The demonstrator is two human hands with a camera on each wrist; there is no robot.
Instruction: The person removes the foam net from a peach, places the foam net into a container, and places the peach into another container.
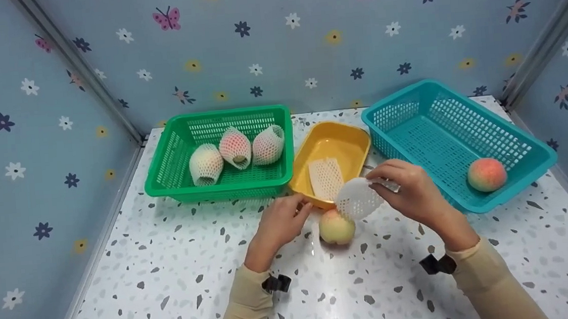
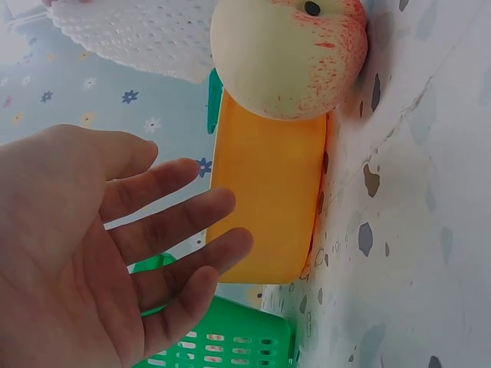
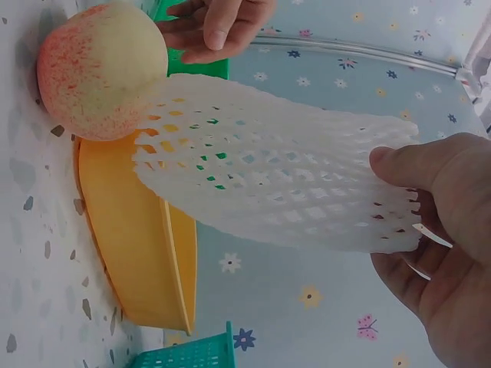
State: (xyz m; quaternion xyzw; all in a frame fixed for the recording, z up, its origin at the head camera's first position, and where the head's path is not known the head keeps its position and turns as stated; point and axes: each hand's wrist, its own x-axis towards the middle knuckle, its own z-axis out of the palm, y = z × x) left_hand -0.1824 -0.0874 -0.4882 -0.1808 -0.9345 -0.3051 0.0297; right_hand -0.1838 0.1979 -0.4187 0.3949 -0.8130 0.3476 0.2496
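My right hand (image 1: 408,188) pinches one end of a white foam fruit net (image 3: 268,165) between thumb and fingers. The net's other end hangs open beside a peach (image 1: 336,228), overlapping its upper right side in the head view. That peach, pale yellow with red speckles, rests bare on the speckled table just in front of the yellow tray (image 1: 363,140). To the left of the peach, my left hand (image 2: 146,238) is held with its fingers loosely bent and nothing in them. Another flat foam net (image 1: 325,179) lies inside the yellow tray.
At the left, a green basket (image 1: 220,187) holds three peaches in foam nets, one of them a netted peach (image 1: 206,164). A teal basket (image 1: 407,119) stands at the right with one bare peach (image 1: 487,174). Patterned wall panels (image 1: 275,43) enclose the table's back and sides.
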